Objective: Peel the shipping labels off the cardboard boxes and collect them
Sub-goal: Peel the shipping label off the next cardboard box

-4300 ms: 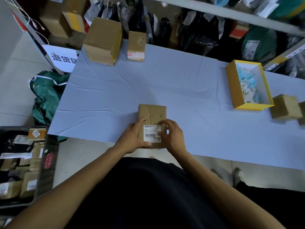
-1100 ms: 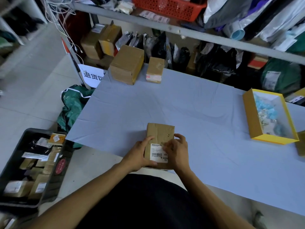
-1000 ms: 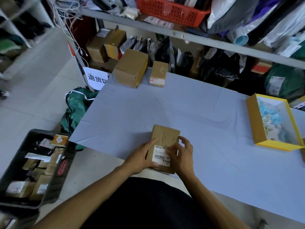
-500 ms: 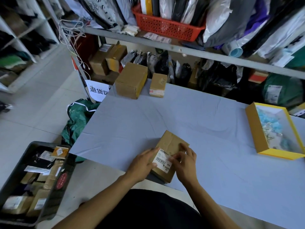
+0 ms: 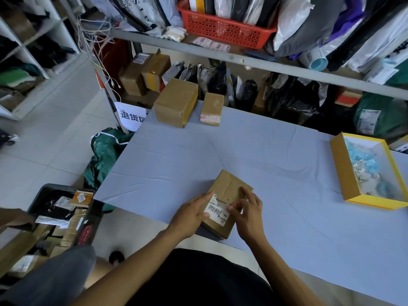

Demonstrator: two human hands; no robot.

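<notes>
At the lower centre of the frame your left hand point(image 5: 189, 217) grips the box point(image 5: 229, 200) while your right fingers point(image 5: 234, 209) pinch its label point(image 5: 217, 211); a hasty pull could tear it.

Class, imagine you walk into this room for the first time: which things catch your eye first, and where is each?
Nearest, at the table's front edge, the left hand steadies a small cardboard box while the right hand picks at its white shipping label. To the right on the table stands an open yellow box of blue scraps. Up on the shelf behind, a red basket holds parcels.
</notes>
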